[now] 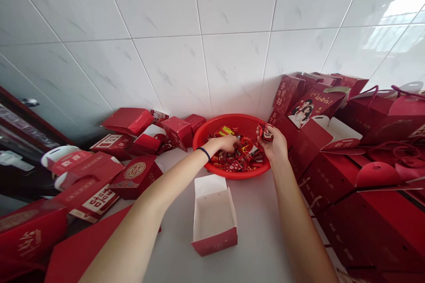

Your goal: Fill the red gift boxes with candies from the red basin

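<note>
A round red plastic basket stands against the wall, with many small wrapped candies in it. My left hand, a dark band at its wrist, reaches down into the candies. Its fingers are curled, and their tips are partly hidden, so what they grip does not show. Over the basket's right rim, my right hand is closed around a few red-wrapped candies. In front of the basket, between my forearms, sits an open red box with a white inside. Its flap is raised toward the basket, and nothing lies in it.
Red gift boxes crowd the left side of the grey-white table. On the right, more red boxes are stacked high, some with open tops and cord handles. A tiled wall rises directly behind the basket.
</note>
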Demonstrator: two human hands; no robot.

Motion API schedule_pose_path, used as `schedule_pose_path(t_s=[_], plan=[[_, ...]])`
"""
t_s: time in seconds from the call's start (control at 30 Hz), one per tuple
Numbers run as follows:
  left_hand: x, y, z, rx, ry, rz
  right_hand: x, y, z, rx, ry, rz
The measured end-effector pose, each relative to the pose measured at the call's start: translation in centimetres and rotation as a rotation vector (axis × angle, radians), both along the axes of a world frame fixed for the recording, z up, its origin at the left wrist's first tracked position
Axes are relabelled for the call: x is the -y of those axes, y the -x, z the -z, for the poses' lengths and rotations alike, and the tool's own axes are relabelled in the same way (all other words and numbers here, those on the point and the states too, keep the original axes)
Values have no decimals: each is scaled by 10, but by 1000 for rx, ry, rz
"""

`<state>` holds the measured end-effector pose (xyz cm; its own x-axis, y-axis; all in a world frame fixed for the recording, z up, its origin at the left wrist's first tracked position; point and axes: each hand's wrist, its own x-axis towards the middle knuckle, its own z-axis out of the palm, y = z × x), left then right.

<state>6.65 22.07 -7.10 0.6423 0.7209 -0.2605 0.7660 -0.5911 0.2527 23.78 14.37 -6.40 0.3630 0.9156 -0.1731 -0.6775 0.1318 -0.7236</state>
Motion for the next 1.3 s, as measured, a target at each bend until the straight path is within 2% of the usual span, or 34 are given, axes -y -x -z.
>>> schedule_pose_path(t_s=[0.27,0.5,0.67,0.87,1.07,1.3], plan=[[1,3,-3,-48,108,12,-4,0,4,-8,-10,6],[19,-9,-11,8,238,101,-7,-1,8,-2,-29,7],[26,-11,-14,24,234,158,-5,1,6,9,-25,17],[24,-15,-4,18,190,222,-7,0,8,13,-36,26],[21,-15,-3,82,177,148,-10,-1,12,21,-57,9],[18,-14,-8,162,126,-24,-9,-1,11,15,-60,13]])
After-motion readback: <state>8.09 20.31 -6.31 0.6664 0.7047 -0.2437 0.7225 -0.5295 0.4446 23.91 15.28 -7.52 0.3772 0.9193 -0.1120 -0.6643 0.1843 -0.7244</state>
